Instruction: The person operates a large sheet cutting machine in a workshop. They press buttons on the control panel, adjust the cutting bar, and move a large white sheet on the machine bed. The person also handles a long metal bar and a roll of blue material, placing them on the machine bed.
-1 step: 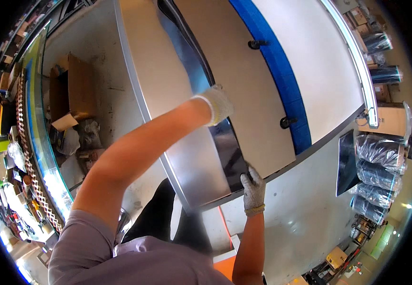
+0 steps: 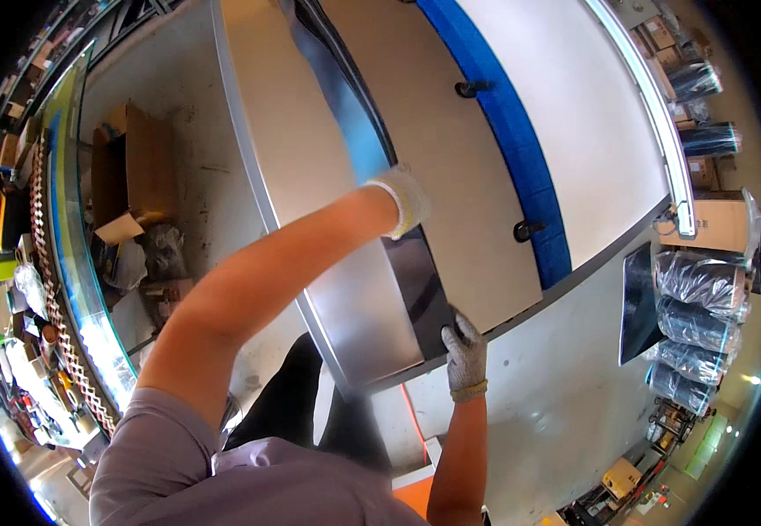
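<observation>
A long, glossy black strip (image 2: 417, 289) lies lengthwise over the table, its far part curved and reflecting blue. My left hand (image 2: 409, 200), in a pale knitted glove, rests over the strip's middle; its fingers are blurred and mostly hidden. At the strip's near end, my right hand (image 2: 465, 359), in a grey glove, grips the corner with thumb and fingers at the table's edge. Right of the strip, beyond a bare tan stretch of tabletop (image 2: 464, 193), runs a curved blue band (image 2: 521, 149). Two black knob-like pieces (image 2: 528, 231) project from its left side.
A metal-edged rim (image 2: 258, 175) borders the table on the left. An open cardboard box (image 2: 148, 167) stands on the floor beyond it. To the right are a long white rail (image 2: 661, 105), a dark panel (image 2: 639, 302) and several plastic-wrapped rolls (image 2: 700, 285).
My left hand has shifted slightly toward me along the strip. My right hand keeps its place at the near end. The whole view has moved a little.
</observation>
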The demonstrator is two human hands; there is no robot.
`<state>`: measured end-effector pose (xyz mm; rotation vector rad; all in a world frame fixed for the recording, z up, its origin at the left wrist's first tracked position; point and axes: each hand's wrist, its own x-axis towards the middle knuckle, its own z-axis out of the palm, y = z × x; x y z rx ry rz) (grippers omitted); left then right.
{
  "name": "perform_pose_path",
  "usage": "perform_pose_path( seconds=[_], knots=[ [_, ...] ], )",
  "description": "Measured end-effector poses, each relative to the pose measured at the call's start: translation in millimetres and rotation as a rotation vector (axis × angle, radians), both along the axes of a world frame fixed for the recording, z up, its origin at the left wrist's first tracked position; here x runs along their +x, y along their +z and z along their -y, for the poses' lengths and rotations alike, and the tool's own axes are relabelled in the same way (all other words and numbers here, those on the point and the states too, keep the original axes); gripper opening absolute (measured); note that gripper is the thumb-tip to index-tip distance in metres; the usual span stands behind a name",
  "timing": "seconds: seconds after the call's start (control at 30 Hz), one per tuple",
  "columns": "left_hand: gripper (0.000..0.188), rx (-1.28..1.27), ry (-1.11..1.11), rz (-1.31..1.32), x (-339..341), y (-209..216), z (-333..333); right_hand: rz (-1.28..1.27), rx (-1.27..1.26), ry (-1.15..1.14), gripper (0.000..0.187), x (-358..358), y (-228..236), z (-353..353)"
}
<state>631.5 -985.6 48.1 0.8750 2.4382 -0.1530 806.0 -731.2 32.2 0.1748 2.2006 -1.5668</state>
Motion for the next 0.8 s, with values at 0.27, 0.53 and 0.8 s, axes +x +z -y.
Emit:
perform_pose_path(
  seconds=[0.27,0.53,0.8],
  knots=[
    [0.05,0.343,0.12,-0.234,9,-14,-8,0.147,-0.143,-0.16,0.047,30,-17,-25],
    [0.046,0.812,0.743,-0.536,160,-39,8,-0.032,0.033,-0.06,0.042,11,-18,-22],
    [0.058,0.737,0.787,-0.495,231,-52,-11,-0.468,0.359,0.144,0.043,-4,4,-12]
  ],
)
